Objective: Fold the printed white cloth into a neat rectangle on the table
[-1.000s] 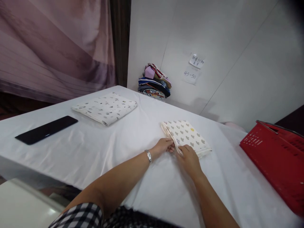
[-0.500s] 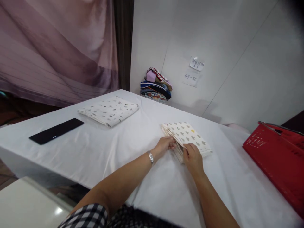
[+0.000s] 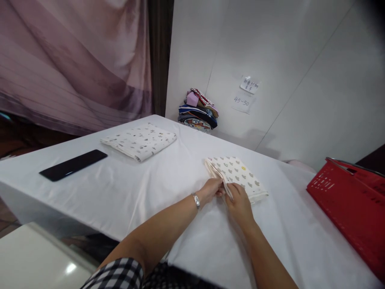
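Observation:
A small folded cream cloth [image 3: 237, 174] printed with grey shapes and one yellow spot lies on the white table [image 3: 126, 192], right of centre. My left hand [image 3: 212, 188] pinches its near left edge with the fingertips. My right hand [image 3: 239, 204] meets it at the same near edge, fingers curled onto the fabric layers. The two hands touch each other there. A silver watch band sits on my left wrist.
A larger folded patterned cloth [image 3: 140, 141] lies at the far left. A black flat slab [image 3: 73, 165] rests near the left edge. A stack of coloured clothes [image 3: 197, 110] sits against the wall. A red plastic basket [image 3: 351, 208] stands at the right.
My right hand slid a little left along the near edge and now meets the left hand. The view has shifted slightly.

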`<action>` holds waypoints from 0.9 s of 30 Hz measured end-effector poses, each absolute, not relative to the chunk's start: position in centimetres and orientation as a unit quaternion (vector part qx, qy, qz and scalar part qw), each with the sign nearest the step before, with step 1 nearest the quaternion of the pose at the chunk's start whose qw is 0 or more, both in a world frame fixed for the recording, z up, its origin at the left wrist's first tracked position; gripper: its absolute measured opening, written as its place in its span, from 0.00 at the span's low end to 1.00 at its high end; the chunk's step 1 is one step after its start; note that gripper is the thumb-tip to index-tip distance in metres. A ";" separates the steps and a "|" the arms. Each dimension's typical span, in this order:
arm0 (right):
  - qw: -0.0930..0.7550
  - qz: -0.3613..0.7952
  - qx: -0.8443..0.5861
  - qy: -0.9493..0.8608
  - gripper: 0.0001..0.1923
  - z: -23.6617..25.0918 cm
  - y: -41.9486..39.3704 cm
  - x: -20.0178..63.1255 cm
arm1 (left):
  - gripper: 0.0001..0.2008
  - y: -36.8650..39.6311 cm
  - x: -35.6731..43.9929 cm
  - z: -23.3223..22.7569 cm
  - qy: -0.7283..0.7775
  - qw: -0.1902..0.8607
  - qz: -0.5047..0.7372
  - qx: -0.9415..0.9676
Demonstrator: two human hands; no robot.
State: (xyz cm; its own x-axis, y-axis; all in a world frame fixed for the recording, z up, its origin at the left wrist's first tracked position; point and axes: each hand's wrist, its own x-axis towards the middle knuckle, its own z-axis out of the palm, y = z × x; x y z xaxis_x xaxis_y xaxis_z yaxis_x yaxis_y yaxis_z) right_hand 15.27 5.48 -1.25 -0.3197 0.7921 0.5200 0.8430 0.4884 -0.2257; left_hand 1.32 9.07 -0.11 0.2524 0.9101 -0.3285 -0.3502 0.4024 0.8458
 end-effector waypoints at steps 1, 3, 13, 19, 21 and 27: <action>0.295 -0.049 -0.506 -0.809 0.20 -1.5 5.6 15.3 | 0.11 9.1 1.3 -0.1 0.426 0.723 0.431 0.333; 0.287 -0.049 -0.497 -0.818 0.23 -2.0 5.8 15.5 | 0.11 9.1 1.3 -0.2 0.426 0.726 0.419 0.341; 0.237 -0.026 -0.492 -0.838 0.24 -2.3 5.9 15.6 | 0.09 11.3 -0.4 -0.7 0.510 0.639 0.469 0.334; 0.231 -0.013 -0.498 -0.836 0.23 -2.0 5.8 15.6 | 0.08 13.0 -1.2 -0.7 0.544 0.578 0.512 0.329; 0.219 -0.007 -0.501 -0.837 0.23 -1.9 5.7 15.7 | 0.08 13.4 -1.1 -0.8 0.560 0.555 0.518 0.331; 0.186 0.019 -0.495 -0.848 0.26 -1.7 5.6 16.1 | 0.10 14.4 -0.7 -1.2 0.600 0.510 0.511 0.344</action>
